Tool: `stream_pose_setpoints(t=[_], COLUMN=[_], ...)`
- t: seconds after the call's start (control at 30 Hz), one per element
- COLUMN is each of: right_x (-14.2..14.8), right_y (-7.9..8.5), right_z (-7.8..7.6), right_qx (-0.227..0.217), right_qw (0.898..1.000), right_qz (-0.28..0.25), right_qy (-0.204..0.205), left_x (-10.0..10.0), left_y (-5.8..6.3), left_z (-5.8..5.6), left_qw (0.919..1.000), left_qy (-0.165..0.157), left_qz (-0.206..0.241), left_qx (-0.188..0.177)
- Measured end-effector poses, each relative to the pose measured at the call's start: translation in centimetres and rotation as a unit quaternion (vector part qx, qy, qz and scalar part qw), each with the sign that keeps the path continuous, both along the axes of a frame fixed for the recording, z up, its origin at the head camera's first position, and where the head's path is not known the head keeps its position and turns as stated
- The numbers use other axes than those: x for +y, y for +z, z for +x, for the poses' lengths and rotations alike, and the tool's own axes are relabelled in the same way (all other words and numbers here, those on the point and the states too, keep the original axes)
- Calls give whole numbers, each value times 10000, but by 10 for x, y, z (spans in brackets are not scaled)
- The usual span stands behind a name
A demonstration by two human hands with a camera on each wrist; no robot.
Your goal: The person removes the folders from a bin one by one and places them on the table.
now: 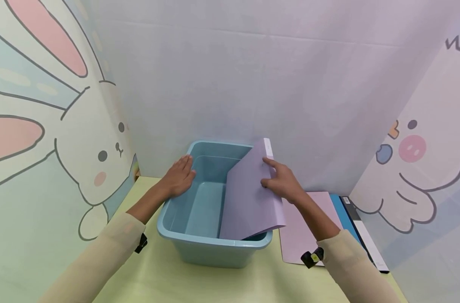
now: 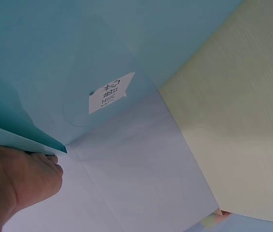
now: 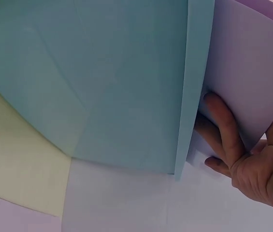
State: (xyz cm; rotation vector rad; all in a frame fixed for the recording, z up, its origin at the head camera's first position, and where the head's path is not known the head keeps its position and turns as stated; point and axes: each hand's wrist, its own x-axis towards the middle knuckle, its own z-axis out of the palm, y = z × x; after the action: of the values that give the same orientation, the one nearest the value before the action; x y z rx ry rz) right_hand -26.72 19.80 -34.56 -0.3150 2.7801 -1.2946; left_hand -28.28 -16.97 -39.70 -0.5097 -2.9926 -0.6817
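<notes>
A light blue plastic bin (image 1: 211,240) stands on the table. My left hand (image 1: 179,176) rests on its left rim with the fingers together; in the left wrist view that hand (image 2: 30,176) is right at the rim. A lilac file folder (image 1: 245,189) leans on edge inside the bin's right half, its spine toward the right rim and a white label at the spine's far end. My right hand (image 1: 283,179) grips the spine side. In the right wrist view its fingers (image 3: 225,123) lie against the lilac folder (image 3: 252,63), close beside the bin's wall.
Right of the bin lie a pink folder (image 1: 296,235), a blue one (image 1: 343,216) and a black-and-white binder (image 1: 368,240). A handwritten label (image 2: 111,93) is stuck on the bin's outside. Cartoon-printed curtains (image 1: 230,84) stand behind and at both sides of the table (image 1: 139,261).
</notes>
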Motion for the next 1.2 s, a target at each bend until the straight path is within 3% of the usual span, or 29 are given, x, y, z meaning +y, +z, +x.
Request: stream_pose_setpoints(t=[0.17, 0.33, 0.6, 1.2], right_x=[10, 22, 42, 90], right_y=[2, 4, 3, 0], right_z=[1, 2, 2, 7], right_qx=[69, -195, -468, -561], right_qw=[9998, 9983, 9905, 9744], right_qz=[-169, -534, -1296, -2173], right_qy=[-50, -144, -33, 114], left_x=[0, -1, 0, -3], left_y=[0, 1, 3, 0], left_z=[1, 2, 3, 0], left_qw=[10000, 10000, 10000, 10000], left_qy=[-17, -36, -22, -38], left_qz=[13, 28, 54, 8], left_qx=[42, 50, 1, -45])
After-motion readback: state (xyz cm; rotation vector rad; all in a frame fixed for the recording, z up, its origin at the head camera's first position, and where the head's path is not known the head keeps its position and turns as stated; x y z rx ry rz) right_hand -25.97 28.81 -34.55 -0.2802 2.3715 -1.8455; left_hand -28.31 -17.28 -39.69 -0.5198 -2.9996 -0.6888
